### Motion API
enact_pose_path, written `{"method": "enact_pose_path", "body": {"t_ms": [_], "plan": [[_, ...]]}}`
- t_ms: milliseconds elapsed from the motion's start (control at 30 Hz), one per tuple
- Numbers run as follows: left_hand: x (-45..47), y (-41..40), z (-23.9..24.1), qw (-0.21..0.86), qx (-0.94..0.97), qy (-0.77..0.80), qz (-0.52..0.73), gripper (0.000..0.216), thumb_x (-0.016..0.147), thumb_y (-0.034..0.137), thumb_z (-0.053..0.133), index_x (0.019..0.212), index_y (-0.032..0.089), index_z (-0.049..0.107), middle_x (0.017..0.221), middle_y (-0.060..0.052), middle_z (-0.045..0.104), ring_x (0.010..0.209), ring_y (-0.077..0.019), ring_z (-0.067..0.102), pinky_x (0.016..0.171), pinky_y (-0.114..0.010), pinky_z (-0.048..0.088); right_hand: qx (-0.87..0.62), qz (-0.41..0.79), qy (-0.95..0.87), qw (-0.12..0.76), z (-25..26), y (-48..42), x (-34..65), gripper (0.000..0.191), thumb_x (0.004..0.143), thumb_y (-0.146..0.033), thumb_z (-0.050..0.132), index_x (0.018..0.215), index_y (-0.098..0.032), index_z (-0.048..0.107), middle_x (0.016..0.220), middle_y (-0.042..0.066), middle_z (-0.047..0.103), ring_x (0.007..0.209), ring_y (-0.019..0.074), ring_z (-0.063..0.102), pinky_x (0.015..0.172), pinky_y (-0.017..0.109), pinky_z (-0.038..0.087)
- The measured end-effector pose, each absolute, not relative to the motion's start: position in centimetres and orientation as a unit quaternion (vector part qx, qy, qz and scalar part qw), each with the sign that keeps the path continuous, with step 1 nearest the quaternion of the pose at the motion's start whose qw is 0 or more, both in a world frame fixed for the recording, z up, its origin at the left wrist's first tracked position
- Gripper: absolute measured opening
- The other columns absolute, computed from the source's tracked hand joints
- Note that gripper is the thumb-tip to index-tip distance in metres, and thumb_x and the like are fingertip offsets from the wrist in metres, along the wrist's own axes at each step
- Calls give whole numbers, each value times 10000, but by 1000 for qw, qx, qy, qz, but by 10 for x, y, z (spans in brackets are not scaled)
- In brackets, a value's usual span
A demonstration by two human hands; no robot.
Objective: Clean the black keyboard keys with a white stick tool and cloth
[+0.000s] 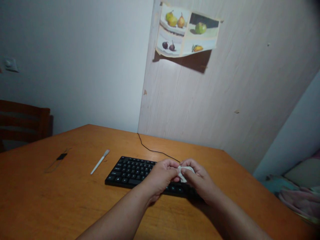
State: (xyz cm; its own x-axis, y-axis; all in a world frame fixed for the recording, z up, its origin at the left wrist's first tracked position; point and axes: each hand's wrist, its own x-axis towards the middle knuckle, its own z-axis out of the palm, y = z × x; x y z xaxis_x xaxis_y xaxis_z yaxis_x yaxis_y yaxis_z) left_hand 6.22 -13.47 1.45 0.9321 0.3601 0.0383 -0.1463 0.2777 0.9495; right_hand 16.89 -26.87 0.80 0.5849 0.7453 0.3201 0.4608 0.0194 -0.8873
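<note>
A black keyboard (pixel 132 170) lies on the wooden table, its right part covered by my hands. Above that part, my right hand (pixel 197 175) pinches a small crumpled white cloth or tissue (pixel 183 176), with the thumb pressed on top. My left hand (pixel 163 175) is closed at the cloth's left edge, its thumb and fingertips together there. Whether the left fingers grip a corner of it or something smaller is hard to make out. The keyboard's cable (pixel 155 150) runs back to the wall.
Left of the keyboard lies a white-handled brush (pixel 100 162). Farther left is a small black piece with thin wires or cord (pixel 61 156). A wooden chair (pixel 25 121) stands beyond the table (pixel 75 203). Fruit pictures (pixel 187 31) hang on the wall; folded fabric (pixel 300 201) lies at right.
</note>
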Motion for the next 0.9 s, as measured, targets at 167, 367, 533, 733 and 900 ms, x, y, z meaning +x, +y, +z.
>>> {"method": "enact_pose_path", "body": {"t_ms": [167, 367, 533, 733, 900], "plan": [[63, -133, 13, 818, 541, 94, 170, 185, 696, 153, 699, 871, 142, 638, 808, -29, 676, 685, -102, 611, 670, -229, 464, -684, -30, -536, 494, 11, -267, 158, 182, 988, -324, 503, 1079, -246, 640, 1175, 76, 643, 1085, 214, 595, 944, 356, 464], [60, -132, 12, 834, 502, 113, 200, 209, 678, 102, 646, 854, 177, 562, 766, -8, 649, 713, -124, 635, 656, -237, 474, -699, -60, -600, 384, 23, -273, 150, 282, 948, -355, 605, 1214, -263, 621, 1145, 89, 663, 1045, 226, 610, 904, 347, 496], [62, -134, 14, 802, 559, 105, 183, 245, 739, 179, 669, 946, 178, 539, 826, -32, 675, 741, -132, 650, 718, -264, 497, -734, -59, -581, 347, 37, -282, 162, 220, 971, -346, 537, 1075, -242, 700, 981, 67, 693, 919, 205, 633, 814, 316, 491], [55, -130, 3, 422, 863, 87, 264, 346, 836, 394, 636, 1132, 217, 608, 1064, -98, 702, 1023, -280, 647, 933, -457, 471, -817, -87, -472, 320, 40, -286, 200, 207, 908, -341, 570, 890, -192, 712, 865, 55, 700, 830, 205, 640, 741, 303, 460], [49, -127, -11, 153, 961, 20, 231, 963, 605, 765, 728, 1358, 196, 537, 1390, -170, 591, 1311, -391, 483, 1187, -646, 63, -846, -58, -479, 226, 33, -273, 222, 159, 887, -274, 567, 890, -169, 686, 884, 67, 694, 837, 197, 624, 738, 282, 428]]}}
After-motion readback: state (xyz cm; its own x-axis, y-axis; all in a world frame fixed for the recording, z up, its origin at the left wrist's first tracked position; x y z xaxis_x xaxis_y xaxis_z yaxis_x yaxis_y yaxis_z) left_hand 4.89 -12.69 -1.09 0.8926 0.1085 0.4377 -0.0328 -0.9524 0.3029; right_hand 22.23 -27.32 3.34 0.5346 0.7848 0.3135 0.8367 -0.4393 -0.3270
